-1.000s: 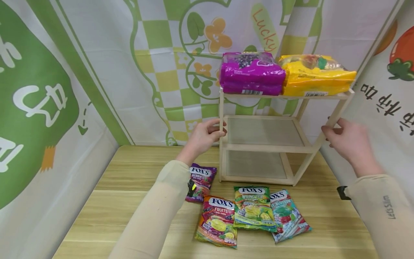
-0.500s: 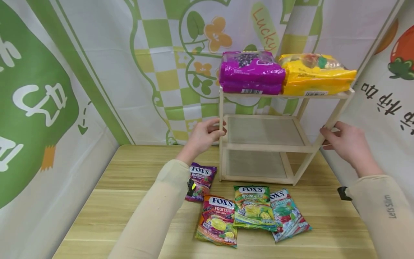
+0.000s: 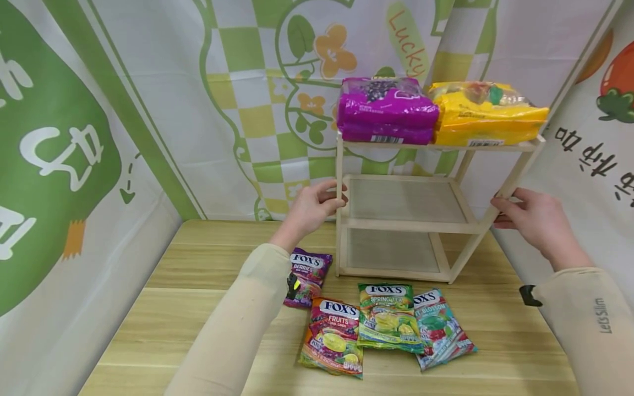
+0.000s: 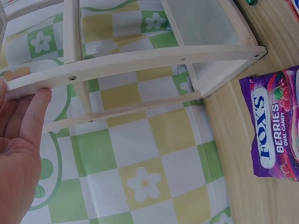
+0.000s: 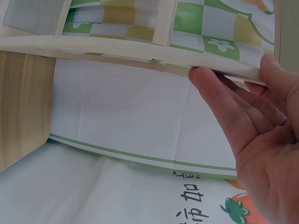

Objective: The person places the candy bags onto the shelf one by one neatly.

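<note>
A wooden three-tier shelf rack (image 3: 408,226) stands at the back of the table. My left hand (image 3: 312,208) grips its left front upright between thumb and fingers, at the height of the middle tier. On the other side my right hand (image 3: 532,220) pinches the right front upright. In the right wrist view, the thumb (image 5: 275,70) lies on one face of that upright and the fingers on the other. A purple candy bag (image 3: 386,113) and a yellow candy bag (image 3: 487,118) lie side by side on the top tier.
In front of the rack lie a purple Berries bag (image 3: 309,275), an orange-red Fruits bag (image 3: 333,338), a green Spring Tea bag (image 3: 388,319) and a teal Blossom bag (image 3: 441,330). Printed cloth walls (image 3: 238,110) enclose the wooden table (image 3: 163,308) at the back and sides.
My right hand has shifted slightly left and down along the right upright, closer around it. The left hand, rack and bags stay in place.
</note>
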The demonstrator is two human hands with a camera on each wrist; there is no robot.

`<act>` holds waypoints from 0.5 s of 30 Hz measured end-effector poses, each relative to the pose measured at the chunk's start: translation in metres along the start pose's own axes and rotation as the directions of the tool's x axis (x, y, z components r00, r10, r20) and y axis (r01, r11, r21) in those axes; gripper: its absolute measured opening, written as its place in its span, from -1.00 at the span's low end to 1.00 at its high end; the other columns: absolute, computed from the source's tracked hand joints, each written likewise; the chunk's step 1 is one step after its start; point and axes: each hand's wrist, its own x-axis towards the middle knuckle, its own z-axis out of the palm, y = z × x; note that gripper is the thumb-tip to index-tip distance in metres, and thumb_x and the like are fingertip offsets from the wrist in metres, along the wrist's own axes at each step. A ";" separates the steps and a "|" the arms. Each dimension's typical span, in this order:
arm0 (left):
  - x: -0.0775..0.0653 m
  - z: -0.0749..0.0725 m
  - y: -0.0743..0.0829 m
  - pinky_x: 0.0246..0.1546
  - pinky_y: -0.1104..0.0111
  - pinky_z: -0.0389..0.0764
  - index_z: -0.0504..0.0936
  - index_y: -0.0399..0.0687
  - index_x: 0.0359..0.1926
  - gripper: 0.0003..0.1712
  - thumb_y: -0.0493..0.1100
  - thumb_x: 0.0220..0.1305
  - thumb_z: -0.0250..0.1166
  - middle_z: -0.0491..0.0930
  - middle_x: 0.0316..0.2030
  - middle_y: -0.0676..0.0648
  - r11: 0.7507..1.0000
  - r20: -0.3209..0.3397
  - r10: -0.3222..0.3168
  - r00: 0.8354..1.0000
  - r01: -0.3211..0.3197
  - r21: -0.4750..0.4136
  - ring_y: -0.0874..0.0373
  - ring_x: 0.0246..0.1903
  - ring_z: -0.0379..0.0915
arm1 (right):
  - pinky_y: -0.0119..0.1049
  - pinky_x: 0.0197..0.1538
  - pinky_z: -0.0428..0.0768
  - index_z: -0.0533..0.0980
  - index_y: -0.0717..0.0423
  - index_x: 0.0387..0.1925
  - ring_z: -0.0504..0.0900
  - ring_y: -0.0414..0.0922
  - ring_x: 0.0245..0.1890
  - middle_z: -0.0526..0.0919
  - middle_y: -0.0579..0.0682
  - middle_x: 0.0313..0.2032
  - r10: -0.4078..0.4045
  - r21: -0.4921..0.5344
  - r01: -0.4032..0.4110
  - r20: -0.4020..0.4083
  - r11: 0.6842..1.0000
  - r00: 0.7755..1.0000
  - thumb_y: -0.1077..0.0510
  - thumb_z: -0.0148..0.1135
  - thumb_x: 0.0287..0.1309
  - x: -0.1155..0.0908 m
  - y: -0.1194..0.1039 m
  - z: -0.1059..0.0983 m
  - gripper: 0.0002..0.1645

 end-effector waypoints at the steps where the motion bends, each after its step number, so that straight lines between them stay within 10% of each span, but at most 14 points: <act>1: 0.000 0.000 0.000 0.08 0.31 0.71 0.60 0.00 0.25 -0.64 -0.20 0.48 0.26 0.72 0.07 -0.11 1.000 -0.001 0.001 1.000 -0.001 0.000 0.09 0.10 0.66 | 0.09 0.02 0.68 0.44 0.33 0.26 0.79 -0.29 -0.36 0.67 0.40 0.05 0.001 0.000 -0.001 0.002 1.000 1.000 -0.29 0.00 0.50 0.000 0.000 0.000 -0.23; 15: -0.002 -0.002 -0.001 0.09 0.28 0.70 0.56 0.05 0.32 -0.58 -0.18 0.49 0.25 0.67 0.17 -0.11 1.000 0.025 0.018 1.000 -0.018 0.014 0.09 0.12 0.64 | 0.13 0.02 0.66 0.45 0.35 0.25 0.79 -0.28 -0.36 0.70 0.37 0.01 0.001 -0.002 -0.001 0.020 1.000 1.000 -0.23 0.00 0.53 0.001 0.000 -0.001 -0.28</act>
